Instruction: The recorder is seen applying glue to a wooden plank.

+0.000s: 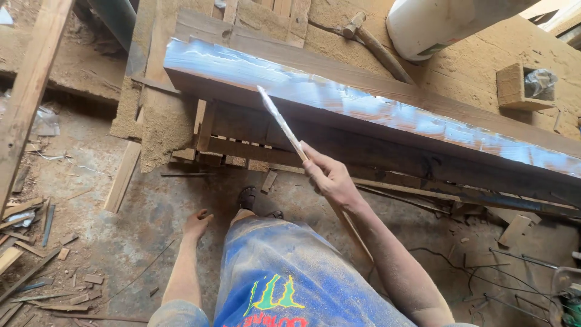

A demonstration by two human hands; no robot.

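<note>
My right hand (330, 177) grips the lower end of a thin glue-coated stick (279, 120), whose tip rests on the top face of a long wooden board (363, 103). The board's top is smeared with wet, shiny whitish glue along its whole length. It lies across a low stack of timber. My left hand (196, 224) hangs down beside my leg with fingers loosely curled and nothing in it, above the dusty floor.
A hammer (372, 45) lies on sawdust behind the board, next to a white bucket (436, 24). A hollow wooden box (521, 86) sits at the right. Wood offcuts (36, 266) litter the floor at left; wires (514, 272) lie at lower right.
</note>
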